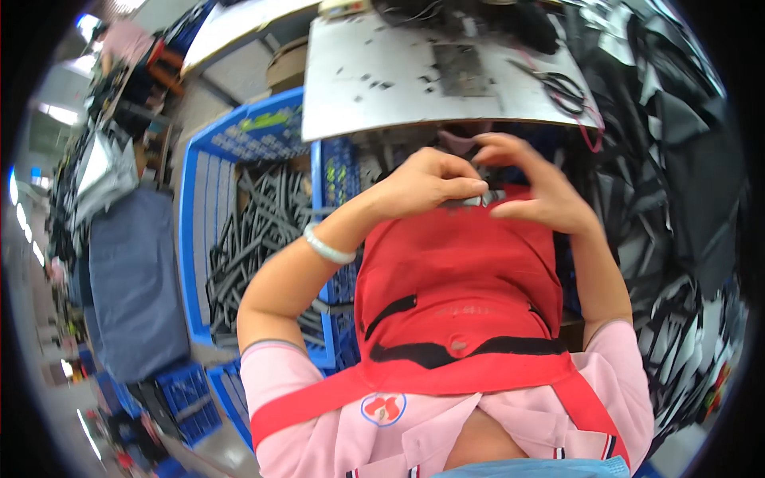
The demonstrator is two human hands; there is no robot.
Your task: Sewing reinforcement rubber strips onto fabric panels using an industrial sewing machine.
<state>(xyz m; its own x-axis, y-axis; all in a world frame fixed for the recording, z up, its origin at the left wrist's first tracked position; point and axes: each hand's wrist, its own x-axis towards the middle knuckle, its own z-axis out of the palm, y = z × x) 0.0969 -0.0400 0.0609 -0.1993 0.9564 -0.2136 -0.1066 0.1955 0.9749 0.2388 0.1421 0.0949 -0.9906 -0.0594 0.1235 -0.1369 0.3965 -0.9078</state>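
Above my lap, my left hand (430, 183) is closed in a pinch on a small grey piece (492, 196) with a pale end. The piece is too small and blurred to name exactly. My right hand (546, 191) is beside it, somewhat smeared by motion, its thumb and fingers apart and curved around the far end of the piece. Whether the right thumb touches it I cannot tell. Beneath both hands spreads my red apron (458, 263), which has black trim.
Ahead is a white worktable (358, 103) with black scraps, a dark plate (460, 70) and black-handled scissors (562, 92). To the left stands a blue crate (191, 239) of dark grey strips (255, 231). Black and grey sheet material (677, 151) is heaped at right.
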